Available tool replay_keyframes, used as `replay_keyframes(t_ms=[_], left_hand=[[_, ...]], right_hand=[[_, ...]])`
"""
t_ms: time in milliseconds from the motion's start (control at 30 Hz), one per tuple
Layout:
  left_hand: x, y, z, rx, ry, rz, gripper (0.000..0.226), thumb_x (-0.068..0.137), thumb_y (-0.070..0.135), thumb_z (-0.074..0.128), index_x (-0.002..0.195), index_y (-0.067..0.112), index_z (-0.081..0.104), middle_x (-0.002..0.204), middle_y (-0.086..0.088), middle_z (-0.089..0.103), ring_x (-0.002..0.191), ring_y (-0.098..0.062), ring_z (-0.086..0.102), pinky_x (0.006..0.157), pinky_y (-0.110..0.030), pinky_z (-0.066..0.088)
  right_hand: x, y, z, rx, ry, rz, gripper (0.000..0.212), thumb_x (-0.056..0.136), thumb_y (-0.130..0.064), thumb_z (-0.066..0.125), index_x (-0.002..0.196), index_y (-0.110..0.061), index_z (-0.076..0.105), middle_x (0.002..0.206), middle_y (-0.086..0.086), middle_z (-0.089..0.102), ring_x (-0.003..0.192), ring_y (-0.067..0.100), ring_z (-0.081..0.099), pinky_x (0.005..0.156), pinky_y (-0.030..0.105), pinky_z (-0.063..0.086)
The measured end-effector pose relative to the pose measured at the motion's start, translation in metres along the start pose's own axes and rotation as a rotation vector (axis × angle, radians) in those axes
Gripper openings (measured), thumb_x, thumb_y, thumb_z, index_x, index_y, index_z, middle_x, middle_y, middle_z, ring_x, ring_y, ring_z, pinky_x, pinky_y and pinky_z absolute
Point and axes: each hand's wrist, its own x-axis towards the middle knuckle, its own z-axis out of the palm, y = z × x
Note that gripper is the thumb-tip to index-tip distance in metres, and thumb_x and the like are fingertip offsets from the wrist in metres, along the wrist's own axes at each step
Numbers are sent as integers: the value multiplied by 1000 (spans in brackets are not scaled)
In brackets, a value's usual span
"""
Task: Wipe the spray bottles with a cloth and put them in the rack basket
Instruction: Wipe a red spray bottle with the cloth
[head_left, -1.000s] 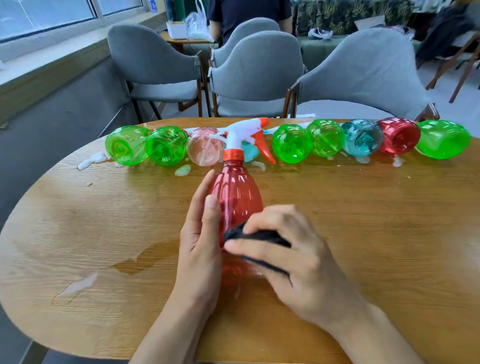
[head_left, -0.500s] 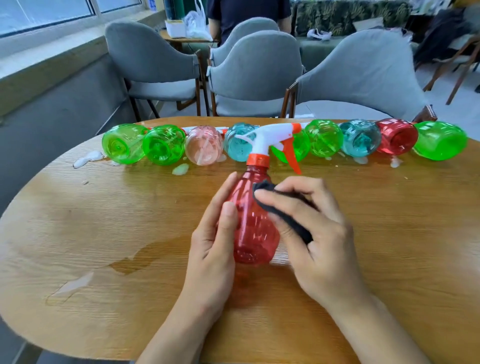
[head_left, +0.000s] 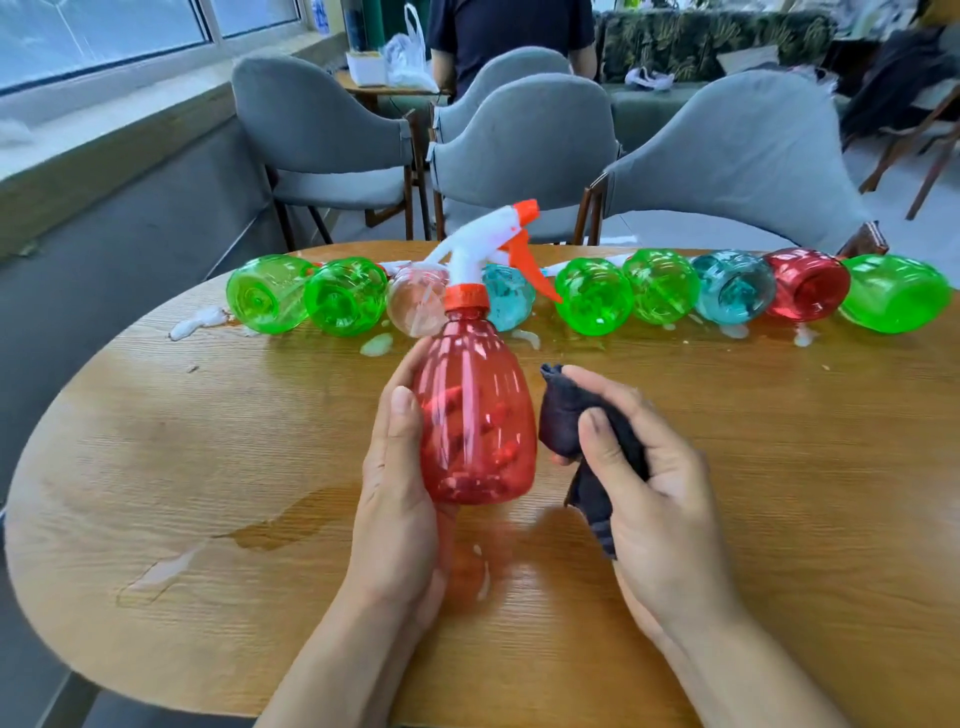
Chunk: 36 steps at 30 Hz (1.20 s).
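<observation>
Well, the round wooden table (head_left: 156, 467) in front of me carries wet patches and white foam blobs, and grey chairs (head_left: 524, 150) stand behind its far edge. Along that far side lies a row of spray bottles (head_left: 595, 304) on their sides, bases toward me: green, pink, teal and red ones, touching or nearly so. Nearer, my left hand (head_left: 400, 499) grips the red spray bottle (head_left: 475, 415) around its lower body, holding it upright just above the tabletop, its white and orange trigger head (head_left: 493, 241) pointing right. My right hand (head_left: 644, 478) is curled around the dark cloth (head_left: 563, 415), bunched just beside the bottle's right flank, apparently not quite touching it.
</observation>
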Motion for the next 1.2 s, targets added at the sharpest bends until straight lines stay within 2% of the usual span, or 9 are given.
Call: replay_keyframes(t_ms=[133,300,400,600,767,867,933,1067,1200], left_hand=[[-3,-5,4,28,-29,-33,44,113,38,33,146,23,58,144,-6,68,137,-28,63,120,-62,42],[-5,-3,4,117,-76,11,54,104,66,50,147,35,59,146,-3,67,136,-26,63,116,-63,46],[-9,-5,4,162,-141,21,52,97,60,65,147,47,57,148,3,65,135,-24,64,112,-61,51],[-17,-9,10,208,-299,52,50,106,47,54,155,41,50,157,12,57,147,-15,52,121,-56,42],[-11,-7,5,190,-144,86,44,108,51,53,151,44,56,153,7,61,144,-20,56,121,-56,41],[-4,-2,-1,101,-1,56,44,105,52,52,148,43,58,148,8,65,137,-21,63,110,-42,55],[-2,1,-3,44,38,18,44,105,57,52,147,47,57,149,7,65,136,-22,64,108,-45,56],[-4,0,-6,100,-43,95,47,104,53,52,150,42,57,155,-7,60,143,-34,57,121,-67,37],[-13,-8,4,192,-226,106,50,103,48,48,152,39,56,157,6,57,149,-21,51,124,-56,40]], right_hand=[[0,6,1,88,0,118,25,100,-25,65,121,-31,78,132,7,71,128,27,64,114,53,45],[-3,5,1,14,5,74,25,102,-20,65,121,-28,78,129,1,71,127,19,64,109,40,47],[-1,3,-2,-139,57,-54,26,101,-23,63,122,-30,78,127,-3,68,129,22,62,112,40,46],[11,-10,-10,-447,27,-244,29,105,-16,61,130,-23,73,125,-10,62,128,17,60,105,21,46],[2,-3,-7,-656,-143,-489,24,101,-15,66,122,-18,78,123,2,61,122,22,60,106,31,44],[-7,2,-3,-700,-342,-589,21,102,-17,68,120,-20,80,123,2,62,121,23,58,105,32,44],[-10,3,-2,-674,-420,-581,21,102,-17,69,120,-20,80,123,0,63,121,21,58,104,31,44],[-5,-7,-4,-544,-145,-478,26,100,-15,69,124,-20,75,123,-1,63,120,17,62,104,25,45],[8,-12,-8,-454,-4,-350,33,102,-15,62,134,-19,69,129,-1,61,129,18,59,106,19,44]])
